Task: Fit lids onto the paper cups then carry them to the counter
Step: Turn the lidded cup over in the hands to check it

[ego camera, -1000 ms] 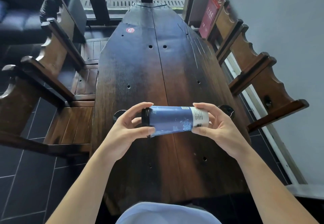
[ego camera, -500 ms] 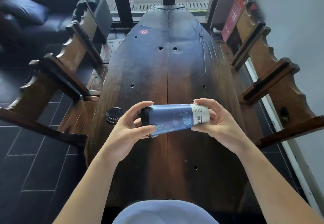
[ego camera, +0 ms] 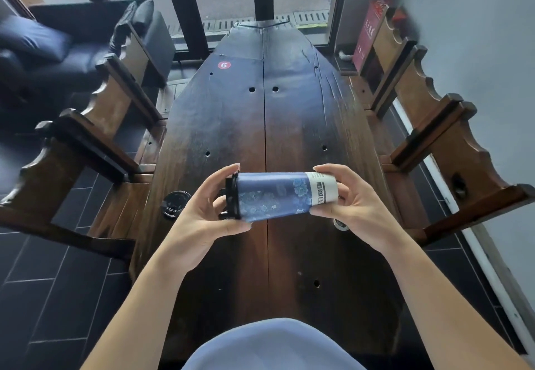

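A blue paper cup (ego camera: 275, 196) with a white base band lies sideways in the air above the dark wooden table (ego camera: 231, 126). A black lid (ego camera: 232, 197) sits on its mouth at the left end. My left hand (ego camera: 202, 213) curls round the lid end, thumb under the cup. My right hand (ego camera: 350, 202) grips the white base end. A second black lid (ego camera: 175, 204) lies flat on the table's left edge. A small round object (ego camera: 341, 223) peeks out under my right hand; I cannot tell what it is.
Carved wooden benches flank the table on the left (ego camera: 95, 126) and right (ego camera: 451, 138). A dark sofa (ego camera: 58, 48) stands at the far left. A red sign (ego camera: 369, 34) leans by the window at the far right. A grey wall runs along the right.
The cup has turned a little about its long axis in my hands, showing more print on the white band. The view has shifted; the flat lid at the table's left edge shows more fully.
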